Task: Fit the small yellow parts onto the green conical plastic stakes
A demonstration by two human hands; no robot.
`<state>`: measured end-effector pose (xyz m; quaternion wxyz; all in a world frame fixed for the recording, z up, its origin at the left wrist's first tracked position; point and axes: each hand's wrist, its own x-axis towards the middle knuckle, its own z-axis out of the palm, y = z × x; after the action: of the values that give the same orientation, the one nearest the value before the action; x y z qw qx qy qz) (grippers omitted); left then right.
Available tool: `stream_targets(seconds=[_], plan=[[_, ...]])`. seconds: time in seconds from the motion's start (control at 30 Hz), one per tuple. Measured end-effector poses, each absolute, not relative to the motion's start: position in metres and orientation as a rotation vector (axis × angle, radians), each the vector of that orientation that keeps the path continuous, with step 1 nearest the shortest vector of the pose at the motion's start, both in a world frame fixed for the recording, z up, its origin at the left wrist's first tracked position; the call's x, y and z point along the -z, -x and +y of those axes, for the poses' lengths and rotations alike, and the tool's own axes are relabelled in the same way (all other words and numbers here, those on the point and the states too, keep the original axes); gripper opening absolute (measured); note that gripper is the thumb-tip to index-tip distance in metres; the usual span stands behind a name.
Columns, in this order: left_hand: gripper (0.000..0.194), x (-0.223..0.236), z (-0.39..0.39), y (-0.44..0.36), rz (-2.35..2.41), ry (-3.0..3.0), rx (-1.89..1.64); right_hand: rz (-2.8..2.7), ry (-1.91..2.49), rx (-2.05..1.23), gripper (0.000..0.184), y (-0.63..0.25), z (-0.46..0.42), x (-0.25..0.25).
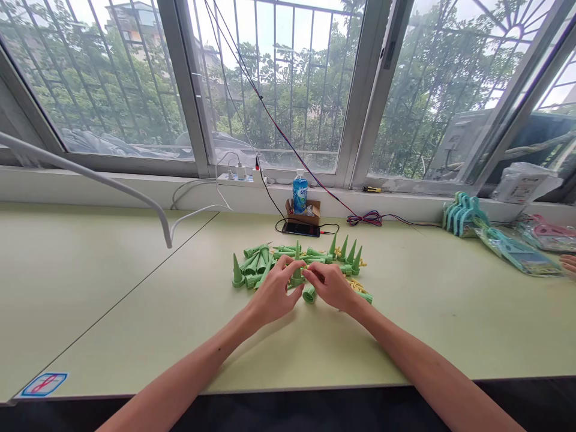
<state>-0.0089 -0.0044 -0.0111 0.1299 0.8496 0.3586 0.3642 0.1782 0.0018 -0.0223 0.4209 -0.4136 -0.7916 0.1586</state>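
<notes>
My left hand (279,288) curls its thumb and fingers around an upright green plastic cone spike (297,273). Close against the same spike, my right hand (330,282) has its fingertips pinched together; what sits between them is too small to make out. Below the fingers a green spike lies with its open round end (309,294) facing me. More green spikes (256,264) are heaped to the left, one standing upright (237,271) at the edge. Several upright spikes (351,252) stand at the right, with small yellow pieces (357,285) scattered by them.
Behind the heap are a phone (300,229), a cardboard box (310,219) with a blue bottle (299,193), and a coiled cable (366,218). Turquoise hangers (465,216) and bagged items (517,249) lie right, near another person's hand (569,263). A white tube (135,195) arches in from the left.
</notes>
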Motion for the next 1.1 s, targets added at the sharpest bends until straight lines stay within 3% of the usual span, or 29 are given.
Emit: stream_targets(seconds=[0.17, 0.33, 0.53, 0.7, 0.93, 1.1], plan=[[0.037, 0.0111, -0.0038, 0.0087, 1.043, -2.458, -1.059, -1.974, 1.062, -0.372, 0.041, -0.1781, 0.0022, 0.0226], [0.036, 0.0113, -0.0024, 0.0087, 1.018, -2.454, -1.100, -1.952, 1.043, -0.417, 0.022, -0.1791, 0.0014, 0.0239], [0.037, 0.0100, -0.0044, 0.0079, 1.038, -2.454, -1.071, -1.966, 1.015, -0.427, 0.016, -0.1796, 0.0022, 0.0259], [0.036, 0.0102, -0.0052, 0.0080, 1.027, -2.450, -1.083, -1.970, 1.019, -0.434, 0.023, -0.1794, 0.0030, 0.0253], [0.035, 0.0113, -0.0052, 0.0084, 1.024, -2.444, -1.052, -1.985, 1.045, -0.370, 0.047, -0.1791, 0.0038, 0.0233], [0.035, 0.0114, -0.0047, 0.0079, 1.028, -2.446, -1.042, -1.983, 1.063, -0.355, 0.049, -0.1795, 0.0043, 0.0239]])
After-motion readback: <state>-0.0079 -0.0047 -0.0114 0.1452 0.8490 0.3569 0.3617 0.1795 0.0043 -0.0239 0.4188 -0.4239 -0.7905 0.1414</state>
